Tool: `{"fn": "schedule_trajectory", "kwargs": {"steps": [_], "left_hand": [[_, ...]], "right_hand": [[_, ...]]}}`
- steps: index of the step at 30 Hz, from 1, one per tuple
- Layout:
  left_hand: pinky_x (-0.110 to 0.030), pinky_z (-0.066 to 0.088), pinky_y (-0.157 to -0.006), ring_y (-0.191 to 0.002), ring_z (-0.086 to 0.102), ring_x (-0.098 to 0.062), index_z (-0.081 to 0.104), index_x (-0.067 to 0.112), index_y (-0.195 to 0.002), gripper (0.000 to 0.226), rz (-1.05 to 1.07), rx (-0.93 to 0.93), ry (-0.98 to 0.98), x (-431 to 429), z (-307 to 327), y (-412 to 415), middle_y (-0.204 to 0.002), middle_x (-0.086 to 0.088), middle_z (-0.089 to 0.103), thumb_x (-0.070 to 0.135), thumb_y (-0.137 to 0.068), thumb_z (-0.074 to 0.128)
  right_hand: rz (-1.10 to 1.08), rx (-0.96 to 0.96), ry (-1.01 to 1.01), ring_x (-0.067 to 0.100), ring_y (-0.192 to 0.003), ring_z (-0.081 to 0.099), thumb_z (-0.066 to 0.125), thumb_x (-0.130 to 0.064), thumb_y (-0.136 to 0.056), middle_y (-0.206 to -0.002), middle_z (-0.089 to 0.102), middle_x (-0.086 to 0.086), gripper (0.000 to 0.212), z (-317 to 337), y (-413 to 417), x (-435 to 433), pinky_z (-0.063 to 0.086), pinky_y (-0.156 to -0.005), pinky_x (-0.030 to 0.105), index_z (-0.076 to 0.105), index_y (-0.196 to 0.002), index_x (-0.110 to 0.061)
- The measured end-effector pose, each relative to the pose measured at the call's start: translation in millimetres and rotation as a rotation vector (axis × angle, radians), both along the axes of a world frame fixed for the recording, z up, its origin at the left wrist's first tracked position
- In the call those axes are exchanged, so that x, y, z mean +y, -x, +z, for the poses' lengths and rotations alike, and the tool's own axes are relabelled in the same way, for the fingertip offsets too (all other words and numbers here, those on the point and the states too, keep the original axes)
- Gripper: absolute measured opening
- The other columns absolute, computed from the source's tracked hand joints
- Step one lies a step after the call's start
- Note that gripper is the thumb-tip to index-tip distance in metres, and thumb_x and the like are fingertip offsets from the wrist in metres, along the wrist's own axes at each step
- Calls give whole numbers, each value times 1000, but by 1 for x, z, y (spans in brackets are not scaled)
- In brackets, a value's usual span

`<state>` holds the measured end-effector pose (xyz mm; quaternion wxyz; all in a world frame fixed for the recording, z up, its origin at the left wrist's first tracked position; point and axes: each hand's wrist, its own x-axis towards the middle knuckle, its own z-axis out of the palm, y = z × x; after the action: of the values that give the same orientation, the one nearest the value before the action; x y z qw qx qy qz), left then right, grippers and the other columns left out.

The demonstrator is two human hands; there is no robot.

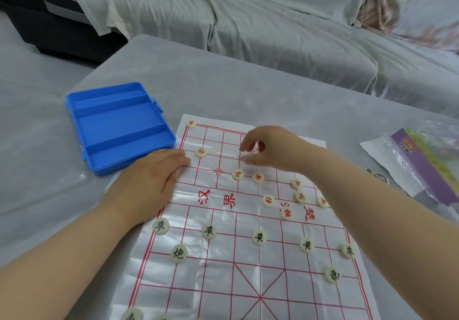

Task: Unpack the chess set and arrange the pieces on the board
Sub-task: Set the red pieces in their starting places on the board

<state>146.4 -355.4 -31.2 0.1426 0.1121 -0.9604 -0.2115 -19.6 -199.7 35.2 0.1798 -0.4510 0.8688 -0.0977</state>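
1. Blue plastic case [119, 126]: far L on grey-covered table [248, 83]. Open, 3 long compartments showing. Near-R corner just beside board's far-L edge.
2. L hand [149, 178]: palm down, fingers straight and flat, pressing on board's L edge. Grips nothing. Fingertips near case corner and close to a red pc.
3. Board [223, 282]: thin glossy sheet w/ red grid, lying flat at table centre, red characters across mid band.
4. Black-marked pcs [208, 230]: pale discs on near half. Row of 5 spread L to R across board, 1 more below row at L [178, 253], 1 below at R [331, 273]. Further discs cut off by bottom edge, markings unclear.
5. Red-marked pcs [237, 174]: far half. 1 on far-L corner [191, 124], 1 below it [200, 152], rest in loose cluster centre-R, partly under R forearm, not on any line-up.
6. R hand [268, 148]: above far half, over diagonal lines. Fingers curled down, thumb near forefinger. Can't tell if a pc sits between them.
7. Small metal ring [377, 177]: on table, R of board, beside forearm.
8. Clear bag w/ purple pack [422, 165]: far R on table, apart from board.
9. Sofa w/ pale cover [273, 34]: behind table, full width.
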Motion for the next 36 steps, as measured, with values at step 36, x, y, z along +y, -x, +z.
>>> {"fn": "schedule_trajectory", "kwargs": {"steps": [36], "left_hand": [[-17, 26, -92, -112, 46, -12, 55, 20, -119, 30, 5, 13, -20, 0, -1, -1, -121, 4, 55, 20, -89, 48]], "right_hand": [[-28, 21, 111, 1, -67, 42, 59, -23, -84, -91, 48, -9, 22, -22, -4, -15, 34, -61, 7, 60, -106, -17]]}}
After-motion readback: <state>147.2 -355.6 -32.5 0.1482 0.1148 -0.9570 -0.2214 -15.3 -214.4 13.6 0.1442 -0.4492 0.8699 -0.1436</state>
